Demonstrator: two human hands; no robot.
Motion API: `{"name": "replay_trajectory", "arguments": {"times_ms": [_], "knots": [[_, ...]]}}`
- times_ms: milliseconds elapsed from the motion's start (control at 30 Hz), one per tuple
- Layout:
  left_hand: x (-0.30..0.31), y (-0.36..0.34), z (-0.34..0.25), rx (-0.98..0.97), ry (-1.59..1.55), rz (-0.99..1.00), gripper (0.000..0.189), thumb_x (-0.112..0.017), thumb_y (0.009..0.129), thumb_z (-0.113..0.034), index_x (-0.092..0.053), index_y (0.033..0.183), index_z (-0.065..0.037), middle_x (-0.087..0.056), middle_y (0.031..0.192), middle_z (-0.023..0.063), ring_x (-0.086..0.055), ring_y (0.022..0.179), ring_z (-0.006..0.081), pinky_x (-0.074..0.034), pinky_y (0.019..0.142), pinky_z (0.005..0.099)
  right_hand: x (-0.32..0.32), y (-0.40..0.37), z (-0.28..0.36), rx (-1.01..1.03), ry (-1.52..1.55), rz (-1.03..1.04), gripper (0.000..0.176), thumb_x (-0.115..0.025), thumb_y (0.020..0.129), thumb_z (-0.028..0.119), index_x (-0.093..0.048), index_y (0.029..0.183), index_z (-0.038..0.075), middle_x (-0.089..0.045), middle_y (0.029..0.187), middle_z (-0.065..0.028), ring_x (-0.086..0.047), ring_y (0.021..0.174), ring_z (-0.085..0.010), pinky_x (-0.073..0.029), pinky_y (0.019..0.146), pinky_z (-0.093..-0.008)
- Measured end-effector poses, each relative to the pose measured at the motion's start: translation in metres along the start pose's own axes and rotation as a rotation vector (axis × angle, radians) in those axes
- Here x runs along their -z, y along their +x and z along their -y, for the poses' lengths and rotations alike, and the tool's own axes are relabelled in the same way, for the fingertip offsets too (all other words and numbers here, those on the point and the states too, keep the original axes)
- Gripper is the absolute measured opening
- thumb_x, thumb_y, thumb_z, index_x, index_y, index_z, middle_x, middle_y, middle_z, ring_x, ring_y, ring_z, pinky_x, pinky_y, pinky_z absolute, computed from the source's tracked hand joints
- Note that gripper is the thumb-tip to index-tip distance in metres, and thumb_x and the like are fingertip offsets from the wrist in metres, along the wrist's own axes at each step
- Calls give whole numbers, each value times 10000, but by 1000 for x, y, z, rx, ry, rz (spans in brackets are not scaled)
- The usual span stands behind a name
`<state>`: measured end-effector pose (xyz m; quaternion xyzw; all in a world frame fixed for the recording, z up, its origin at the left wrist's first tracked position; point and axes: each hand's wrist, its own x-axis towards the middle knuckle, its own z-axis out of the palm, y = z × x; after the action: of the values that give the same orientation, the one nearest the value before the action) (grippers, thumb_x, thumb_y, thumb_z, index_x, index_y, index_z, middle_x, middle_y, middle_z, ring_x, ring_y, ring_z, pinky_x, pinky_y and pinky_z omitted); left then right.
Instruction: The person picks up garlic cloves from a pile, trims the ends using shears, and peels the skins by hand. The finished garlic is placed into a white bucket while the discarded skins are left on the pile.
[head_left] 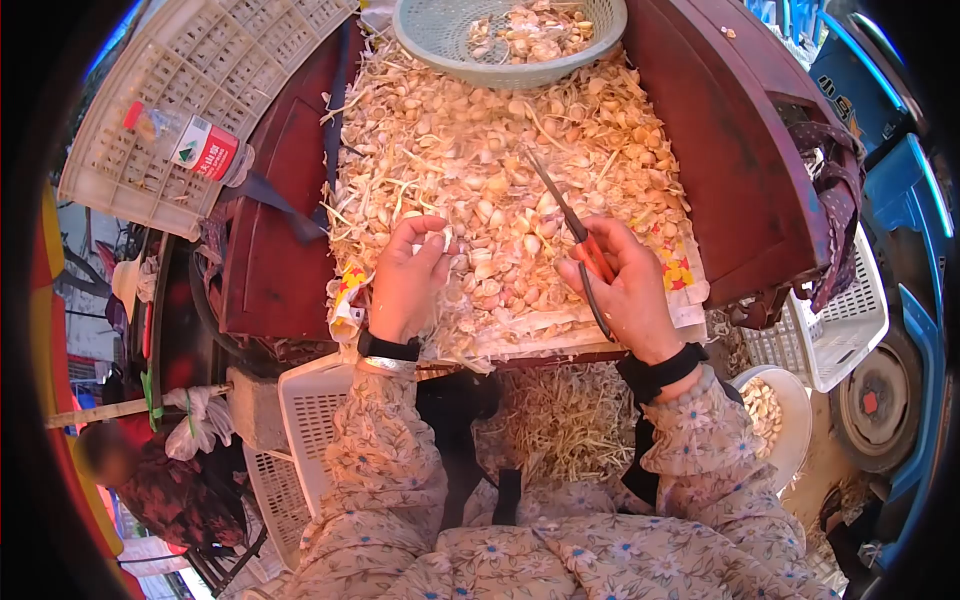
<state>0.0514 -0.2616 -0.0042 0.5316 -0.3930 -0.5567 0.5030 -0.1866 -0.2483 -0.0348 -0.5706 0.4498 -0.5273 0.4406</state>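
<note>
My left hand (408, 280) is closed in a pinch over the heap, with a small pale garlic clove (447, 238) at its fingertips. In my right hand (628, 290) are scissors (596, 256) with red-orange and black handles, their dark blades pointing up and to the left. Both hands are apart, above a thick layer of garlic cloves, skins and stalks (490, 190) spread on the dark red table (725, 130). At the far side of the heap sits a round grey-green basket (510, 72) with more garlic in it.
A white crate (270, 60) with a red-labelled bottle (190, 145) lies at the upper left. White crates (305, 410) stand lower left and right (840, 320). A bucket of cloves (790, 440) is at my lower right. Another person (180, 490) sits at the lower left.
</note>
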Motion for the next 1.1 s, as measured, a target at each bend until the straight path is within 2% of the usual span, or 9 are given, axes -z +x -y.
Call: {"name": "replay_trajectory", "arguments": {"times_ms": [167, 300, 433, 533, 667, 767, 833, 1000, 1100], "knots": [[-22, -43, -2, -24, 181, 131, 190, -504, 895, -77, -497, 1083, -48, -542, 748, 25, -392, 516, 39, -344, 469, 168, -2, 0, 0, -25, 40, 11, 378, -739, 733, 224, -543, 1000, 40, -544, 712, -10, -510, 656, -79, -432, 589, -232], [-14, -61, -7, 125, 568, 609, 174, -511, 887, -85, -613, 1025, -51, -531, 686, -10, -478, 539, 50, -405, 510, 201, -5, 2, -1, -84, 246, -27, 362, -729, 746, 198, -539, 1005, 30, -547, 724, -4, -506, 666, -68, -437, 601, -222], [-7, -25, 2, -185, 837, 174, 180, -530, 853, -60, -631, 999, -25, -574, 680, 56, -529, 561, 121, -429, 530, 261, -2, 1, 4, -68, 148, -18, 356, -725, 752, 190, -536, 999, 19, -556, 738, -5, -509, 671, -67, -440, 605, -220], [-1, 6, 12, -411, 987, 230, 185, -547, 829, -54, -630, 989, -12, -617, 741, 94, -579, 659, 174, -451, 613, 296, -1, 4, 4, -58, 122, -26, 350, -725, 752, 193, -537, 992, 21, -561, 733, -11, -510, 662, -70, -440, 600, -225], [-11, 2, -2, -153, 886, 271, 185, -561, 829, -83, -631, 985, -15, -644, 868, 114, -606, 794, 193, -461, 713, 289, 5, 6, 4, -67, 79, -4, 366, -707, 768, 183, -520, 1036, 17, -571, 780, -22, -525, 706, -75, -448, 636, -227], [-9, 0, -16, -131, 995, 324, 182, -566, 831, -98, -630, 979, -13, -646, 876, 107, -606, 802, 188, -462, 723, 288, 10, 4, 8, -105, 61, 33, 384, -690, 784, 169, -501, 1079, 12, -576, 837, -26, -538, 758, -77, -456, 678, -223], [0, 12, -6, -273, 1084, 328, 187, -578, 817, -110, -632, 973, -23, -647, 864, 133, -615, 801, 247, -467, 721, 311, 7, 6, 1, -26, 94, -38, 341, -719, 754, 219, -549, 981, 30, -577, 719, -22, -515, 646, -78, -440, 594, -239], [-8, 30, 14, -398, 1290, 336, 207, -599, 785, -123, -626, 978, -55, -629, 836, 175, -594, 820, 344, -469, 712, 375, 6, 5, 1, -45, 123, -29, 340, -715, 758, 226, -551, 983, 31, -589, 734, -24, -528, 659, -80, -446, 610, -239], [-17, 33, 8, -303, 1451, 398, 247, -610, 764, -125, -598, 1004, -69, -626, 827, 178, -590, 811, 355, -462, 704, 401, 6, 4, 2, -58, 145, -29, 343, -713, 760, 233, -551, 986, 31, -601, 748, -29, -542, 677, -81, -452, 621, -243]]}}
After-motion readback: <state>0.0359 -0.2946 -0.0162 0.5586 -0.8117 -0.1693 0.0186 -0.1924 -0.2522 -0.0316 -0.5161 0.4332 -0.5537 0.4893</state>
